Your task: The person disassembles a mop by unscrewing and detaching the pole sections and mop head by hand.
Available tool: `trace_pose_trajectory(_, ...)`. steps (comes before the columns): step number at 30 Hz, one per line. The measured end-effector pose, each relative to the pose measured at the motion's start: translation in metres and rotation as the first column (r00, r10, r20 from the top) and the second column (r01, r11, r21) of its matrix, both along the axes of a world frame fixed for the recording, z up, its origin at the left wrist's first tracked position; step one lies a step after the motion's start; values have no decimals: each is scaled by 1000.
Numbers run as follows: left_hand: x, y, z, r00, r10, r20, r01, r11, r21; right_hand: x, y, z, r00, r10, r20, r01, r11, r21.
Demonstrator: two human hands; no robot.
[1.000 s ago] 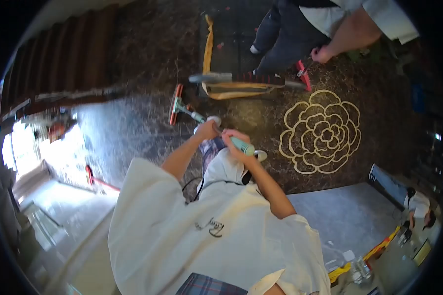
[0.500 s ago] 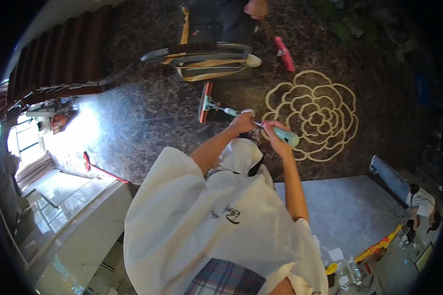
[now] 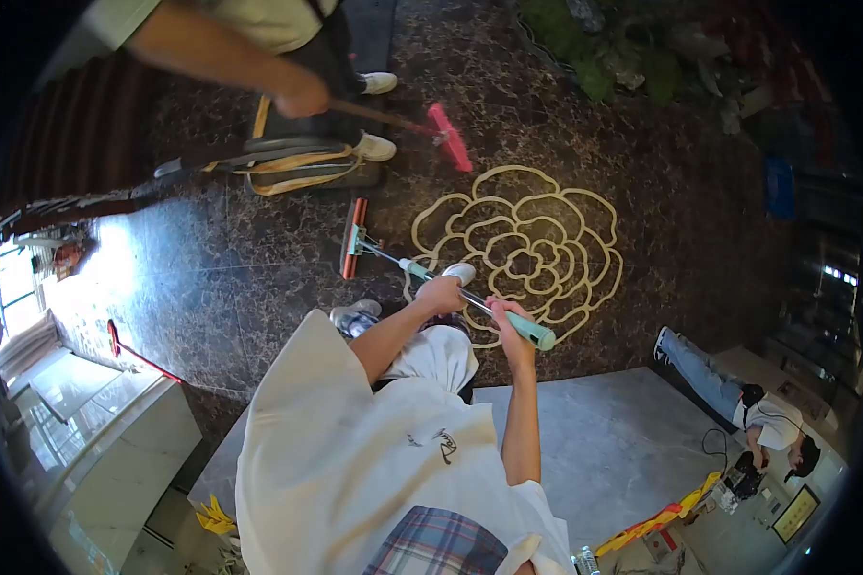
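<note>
My left hand (image 3: pixel 440 295) is closed around the metal pole of a mop (image 3: pixel 477 303), low down near its green collar. Higher on the same pole, beside the light green end grip (image 3: pixel 537 333), my right hand (image 3: pixel 510 322) is wrapped round it. The flat mop head (image 3: pixel 354 239), with orange-red edges, rests on the dark marbled floor (image 3: pixel 288 254). To its right lies a cream flower outline (image 3: pixel 530 259) on the floor, and the pole passes over its lower left part.
A co-worker's hand (image 3: pixel 302 94) holds a pole with a pink head (image 3: pixel 450 137). A folded frame with yellow straps (image 3: pixel 302 163) lies at the upper left. Another person (image 3: pixel 777 422) is at the right. A red mop (image 3: pixel 144 356) lies lower left.
The co-worker has moved left across the top, with the pink-headed pole. My mop head shifted right, then back left in view. The flower outline now appears further left. Both hands stay on the pole.
</note>
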State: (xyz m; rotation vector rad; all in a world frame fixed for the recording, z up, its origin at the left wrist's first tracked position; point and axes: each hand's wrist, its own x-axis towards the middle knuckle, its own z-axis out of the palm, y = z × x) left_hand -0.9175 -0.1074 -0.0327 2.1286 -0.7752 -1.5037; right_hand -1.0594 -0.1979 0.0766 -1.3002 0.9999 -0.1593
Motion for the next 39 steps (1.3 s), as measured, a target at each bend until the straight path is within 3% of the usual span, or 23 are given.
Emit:
trace_pose_trajectory(1, -10, -20, 2, 994, -90, -66, 92, 996, 19, -11, -18, 5, 999, -28, -22, 28, 999, -18)
trace_pose_trajectory(2, -24, -39, -2, 981, -127, 149, 149, 978, -147, -22, -35, 8, 997, -39, -70, 32, 994, -103)
trace_pose_trajectory(3, -35, -60, -8, 976, -163, 146, 183, 975, -129, -32, -54, 11, 994, -87, -72, 82, 994, -70)
trace_pose_trajectory(5, -43, -100, 19, 983, -171, -62, 170, 985, -27, -45, -86, 26, 994, -110, -8, 109, 991, -76)
trace_pose_trajectory(11, -52, -177, 44, 969, -223, -105, 210, 971, -118, -53, -158, 51, 991, -119, -56, 110, 984, -140)
trace_pose_trajectory(15, -63, -188, 31, 991, -96, -92, 80, 983, -164, -69, -189, 31, 986, 29, 163, 8, 975, -223)
trace_pose_trajectory(16, -66, -187, 16, 983, -32, -180, -6, 978, -207, -71, -195, 24, 977, -14, 212, 42, 991, -130)
trace_pose_trajectory(17, -65, -188, -1, 987, -31, -160, -3, 978, -208, -70, -202, 15, 963, -61, 262, 73, 997, -36)
trace_pose_trajectory(19, -64, -187, -21, 982, 49, -183, -91, 970, -226, -74, -216, -9, 948, -69, 312, 72, 997, 3)
trace_pose_trajectory(21, -60, -194, -31, 982, 40, -185, -69, 986, -151, -81, -232, -25, 900, 37, 435, -53, 998, 25)
trace_pose_trajectory(23, -64, -206, -35, 996, -88, 30, 88, 996, 6, -72, -246, -33, 893, 82, 442, -102, 995, 21)
trace_pose_trajectory(25, -76, -210, -33, 945, -236, 228, 217, 970, 106, -84, -253, -30, 831, 338, 442, -296, 941, -162)
trace_pose_trajectory(26, -83, -203, -37, 888, -225, 401, 204, 974, 93, -91, -250, -25, 743, 430, 512, -387, 901, -196)
trace_pose_trajectory(27, -81, -194, -39, 878, -207, 432, 178, 978, 107, -84, -249, -22, 631, 507, 587, -449, 856, -257)
trace_pose_trajectory(28, -85, -183, -43, 864, -160, 478, 133, 987, 91, -87, -246, -26, 568, 618, 544, -460, 786, -413)
trace_pose_trajectory(30, -108, -165, -24, 872, -71, 483, 28, 995, 96, -89, -230, -7, 480, 660, 578, -527, 744, -411)
trace_pose_trajectory(33, -126, -137, 43, 870, 95, 484, -169, 979, 111, -96, -199, 22, 416, 692, 590, -587, 700, -407)
trace_pose_trajectory(34, -130, -127, 48, 872, 97, 480, -186, 972, 143, -97, -195, 32, 418, 677, 606, -580, 712, -396)
trace_pose_trajectory(36, -132, -117, 60, 870, 101, 483, -201, 966, 159, -96, -202, 47, 233, 715, 659, -682, 603, -413)
trace_pose_trajectory(37, -133, -115, 70, 869, 80, 488, -187, 967, 175, -93, -209, 54, 235, 716, 658, -681, 604, -415)
trace_pose_trajectory(39, -128, -109, 72, 874, 68, 482, -179, 966, 188, -88, -220, 66, 84, 748, 658, -743, 487, -459)
